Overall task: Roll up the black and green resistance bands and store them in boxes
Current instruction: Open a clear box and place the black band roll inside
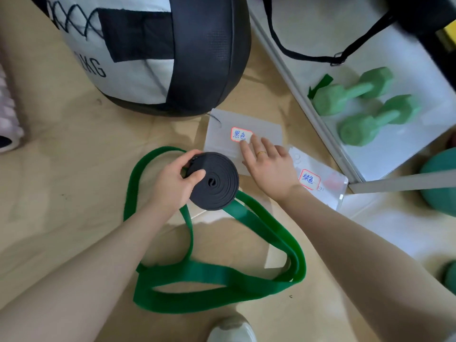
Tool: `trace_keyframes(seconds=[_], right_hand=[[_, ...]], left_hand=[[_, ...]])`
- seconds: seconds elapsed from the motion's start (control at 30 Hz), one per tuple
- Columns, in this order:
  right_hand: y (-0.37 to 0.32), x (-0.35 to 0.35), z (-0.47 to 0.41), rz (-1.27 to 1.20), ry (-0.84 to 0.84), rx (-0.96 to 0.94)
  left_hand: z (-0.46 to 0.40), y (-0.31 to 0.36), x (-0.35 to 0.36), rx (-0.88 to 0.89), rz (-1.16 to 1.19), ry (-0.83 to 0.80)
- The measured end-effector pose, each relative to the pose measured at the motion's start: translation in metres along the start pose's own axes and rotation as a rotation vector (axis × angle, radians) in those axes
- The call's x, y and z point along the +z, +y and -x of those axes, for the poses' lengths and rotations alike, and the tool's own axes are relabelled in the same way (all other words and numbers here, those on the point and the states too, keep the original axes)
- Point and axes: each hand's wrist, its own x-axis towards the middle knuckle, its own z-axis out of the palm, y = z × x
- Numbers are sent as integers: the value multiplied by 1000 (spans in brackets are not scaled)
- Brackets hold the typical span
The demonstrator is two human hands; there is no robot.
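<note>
The black resistance band is wound into a tight flat coil, and my left hand grips it by its left edge, holding it above the floor. Underneath it the green resistance band lies unrolled in loose loops on the floor. My right hand rests with straight fingers on the lid of a translucent box that carries a red-framed label. A second translucent box, also labelled, lies just right of that hand.
A large white and black weight bag stands behind the boxes. Two green dumbbells sit on a low white shelf at the right. A ridged foam roller lies far left. A shoe shows at the bottom edge.
</note>
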Motion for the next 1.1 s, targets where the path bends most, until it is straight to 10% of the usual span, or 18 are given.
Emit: trace_keyframes(seconds=[0.57, 1.1], right_hand=[[21, -32, -5, -237, 250, 441], [45, -15, -41, -420, -191, 717]], left_hand=[[40, 24, -9, 34, 121, -179], [-24, 58, 23, -114, 117, -66]])
